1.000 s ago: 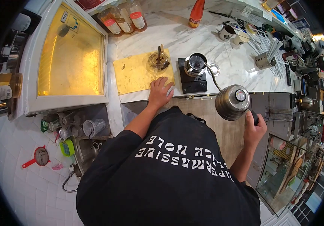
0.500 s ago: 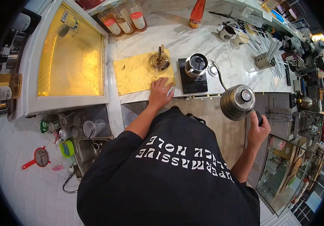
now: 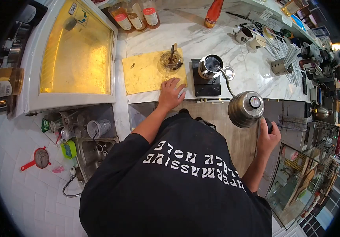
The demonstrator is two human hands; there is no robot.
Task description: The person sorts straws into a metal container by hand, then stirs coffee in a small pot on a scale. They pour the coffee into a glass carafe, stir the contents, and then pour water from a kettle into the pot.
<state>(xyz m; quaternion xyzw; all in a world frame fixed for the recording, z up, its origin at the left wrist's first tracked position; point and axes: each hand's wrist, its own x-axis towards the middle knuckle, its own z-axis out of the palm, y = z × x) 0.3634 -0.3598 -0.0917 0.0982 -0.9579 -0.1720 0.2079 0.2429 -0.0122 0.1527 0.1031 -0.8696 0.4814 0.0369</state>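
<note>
My right hand [image 3: 268, 136] is closed round the black handle of a steel gooseneck kettle [image 3: 245, 108]. The kettle's spout tip reaches the rim of a round metal vessel with dark contents [image 3: 210, 65], which stands on a black scale [image 3: 207, 87]. My left hand [image 3: 171, 94] rests with fingers spread on the front edge of a yellow cloth [image 3: 140, 75], holding nothing. Just beyond its fingertips, a glass vessel [image 3: 170, 62] with dark bits and a spoon stands on the cloth. A small round lid [image 3: 228, 73] lies right of the metal vessel.
Syrup bottles [image 3: 137, 17] and a red bottle [image 3: 214, 14] stand at the back. Cups [image 3: 242, 35] and a metal holder with straws [image 3: 281, 67] are at the right. A glass-fronted appliance [image 3: 77, 51] and a sink [image 3: 93, 154] lie left.
The kettle has shifted slightly left, and its spout tip now meets the metal vessel's rim. My left hand stays on the cloth's edge. The whole view has shifted a little.
</note>
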